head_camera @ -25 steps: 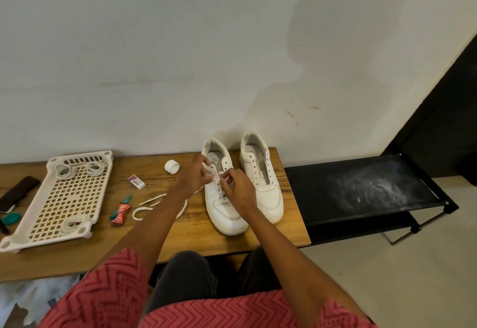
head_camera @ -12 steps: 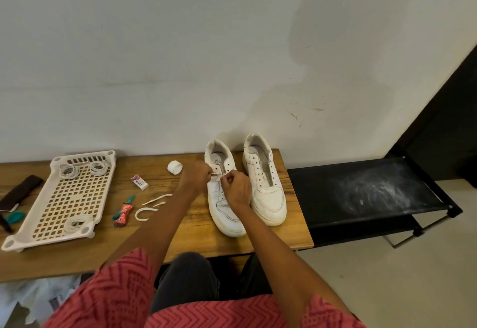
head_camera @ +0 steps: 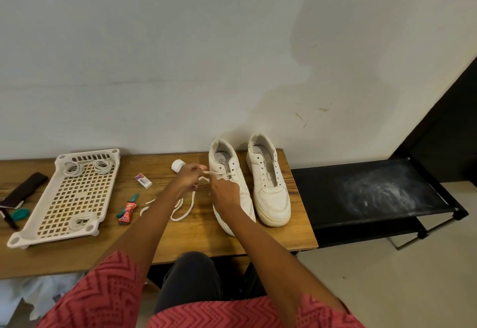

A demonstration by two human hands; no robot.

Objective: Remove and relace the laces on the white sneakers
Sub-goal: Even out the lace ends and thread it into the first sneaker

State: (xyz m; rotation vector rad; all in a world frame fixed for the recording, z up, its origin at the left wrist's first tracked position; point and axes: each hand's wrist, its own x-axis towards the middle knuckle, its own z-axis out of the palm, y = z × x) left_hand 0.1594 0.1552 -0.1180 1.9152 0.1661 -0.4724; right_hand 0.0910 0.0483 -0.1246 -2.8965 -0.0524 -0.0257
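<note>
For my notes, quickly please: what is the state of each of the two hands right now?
Left hand: pinches the white flat cotton shoelace, pulled out sideways.
Right hand: rests on the left white leather sneaker at the eyelets; grip cannot be told.

left hand (head_camera: 186, 179) pinching lace (head_camera: 180, 209), right hand (head_camera: 224, 193) on left sneaker (head_camera: 233, 185)

left sneaker (head_camera: 232, 185): white, upright on the wooden table, lace partly threaded
lace (head_camera: 184, 207): white, looping loose onto the table
right sneaker (head_camera: 268, 180): white, unlaced, just beside
</note>
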